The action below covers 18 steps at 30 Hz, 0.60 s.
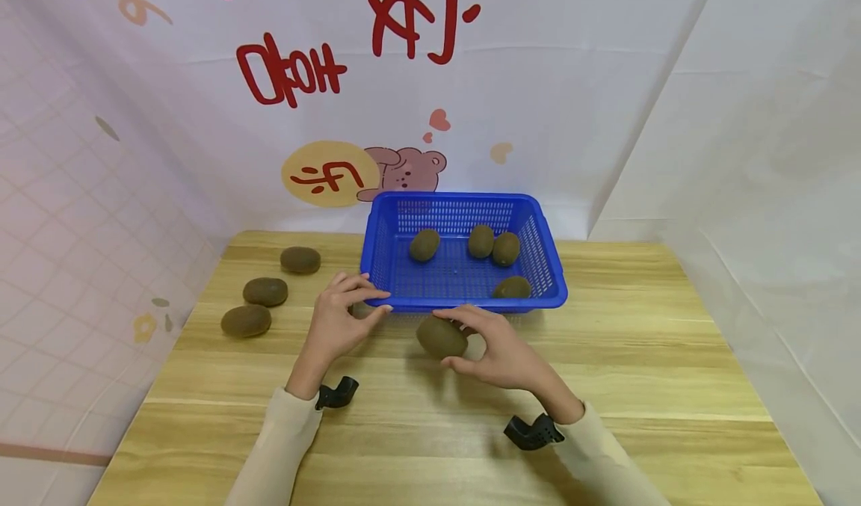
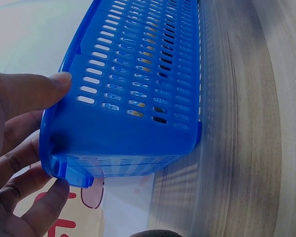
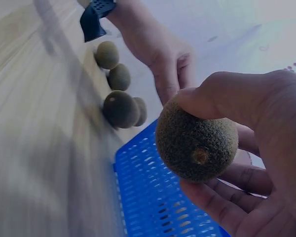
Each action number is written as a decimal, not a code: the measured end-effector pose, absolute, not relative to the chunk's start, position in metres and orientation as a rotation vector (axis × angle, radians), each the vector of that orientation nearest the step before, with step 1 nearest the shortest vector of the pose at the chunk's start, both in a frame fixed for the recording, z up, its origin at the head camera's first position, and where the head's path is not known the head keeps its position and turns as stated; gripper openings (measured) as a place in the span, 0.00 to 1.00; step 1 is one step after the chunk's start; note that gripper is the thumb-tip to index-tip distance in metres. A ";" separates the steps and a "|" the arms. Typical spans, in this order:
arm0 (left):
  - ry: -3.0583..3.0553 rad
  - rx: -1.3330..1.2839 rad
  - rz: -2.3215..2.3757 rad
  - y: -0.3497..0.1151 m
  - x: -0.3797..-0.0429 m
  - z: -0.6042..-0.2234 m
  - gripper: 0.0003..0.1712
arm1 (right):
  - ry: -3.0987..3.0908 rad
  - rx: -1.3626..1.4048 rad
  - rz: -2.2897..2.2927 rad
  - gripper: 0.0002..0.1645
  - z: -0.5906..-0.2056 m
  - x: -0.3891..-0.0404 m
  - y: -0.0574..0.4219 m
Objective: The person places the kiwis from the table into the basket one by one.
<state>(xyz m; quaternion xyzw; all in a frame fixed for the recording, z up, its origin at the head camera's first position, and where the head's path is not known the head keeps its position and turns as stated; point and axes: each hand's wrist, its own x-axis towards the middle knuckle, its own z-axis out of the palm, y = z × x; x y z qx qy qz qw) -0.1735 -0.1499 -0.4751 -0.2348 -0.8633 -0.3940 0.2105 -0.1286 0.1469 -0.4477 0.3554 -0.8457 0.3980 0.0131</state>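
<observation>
My right hand point(image 1: 494, 349) holds a brown kiwi point(image 1: 440, 337) between thumb and fingers, in front of the basket's near side. In the right wrist view the fuzzy kiwi point(image 3: 197, 143) shows its stem end, with the thumb over it and fingers underneath. My left hand point(image 1: 339, 315) grips the near left corner of a blue plastic basket point(image 1: 464, 304). In the left wrist view the thumb point(image 2: 39, 91) lies on the rim, and the fingers reach around the corner. Inside the basket lie several kiwis, among them one kiwi point(image 1: 424, 245) at the left and another kiwi point(image 1: 513, 288) by the near wall.
Left of the basket, a kiwi point(image 1: 300, 260), a second kiwi point(image 1: 265, 292) and a third kiwi point(image 1: 246, 321) lie on the wooden table point(image 1: 639, 386). The right wrist view shows several kiwis there. A printed white cloth point(image 1: 551, 102) hangs behind the basket.
</observation>
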 end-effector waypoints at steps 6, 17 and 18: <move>-2.399 -0.651 -1.103 -0.150 -0.173 -0.475 0.10 | -2.602 1.077 1.259 0.39 -0.437 -0.131 0.151; -2.393 -0.657 -1.101 -0.151 -0.174 -0.477 0.10 | -2.568 1.002 1.267 0.40 -0.426 -0.145 0.162; -2.393 -0.657 -1.101 -0.151 -0.174 -0.477 0.10 | -2.565 0.992 1.272 0.40 -0.425 -0.146 0.163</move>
